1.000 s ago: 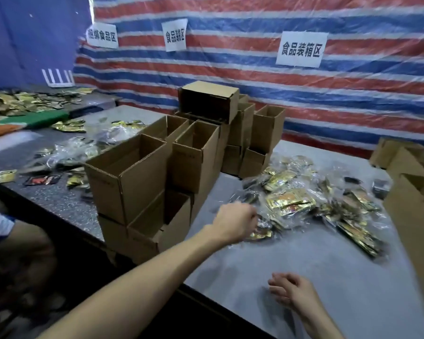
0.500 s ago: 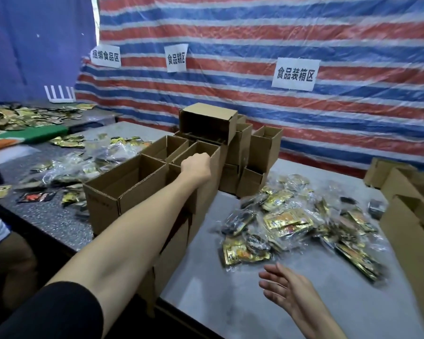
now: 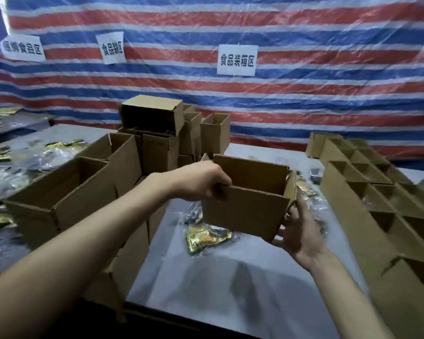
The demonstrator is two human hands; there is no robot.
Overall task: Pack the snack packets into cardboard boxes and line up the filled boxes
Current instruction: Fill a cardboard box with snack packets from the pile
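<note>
Left hand (image 3: 201,185) is gripping the near-left rim of an open cardboard box (image 3: 245,214), fingers curled over the edge. Right hand (image 3: 300,232) is cupping its lower right corner, fingers spread and fairly straight, I think (blurry). Box is hanging above mid-surface (image 3: 230,289), over the snack packets (image 3: 206,237). Stacked boxes (image 3: 83,189) are sitting at the left edge, rows of open boxes (image 3: 377,192) along the right edge.

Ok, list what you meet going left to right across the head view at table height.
From the left: loose packets on the dark table → stacked open boxes → left hand gripping the rim → carried box → right hand under its corner → rows of open boxes.
</note>
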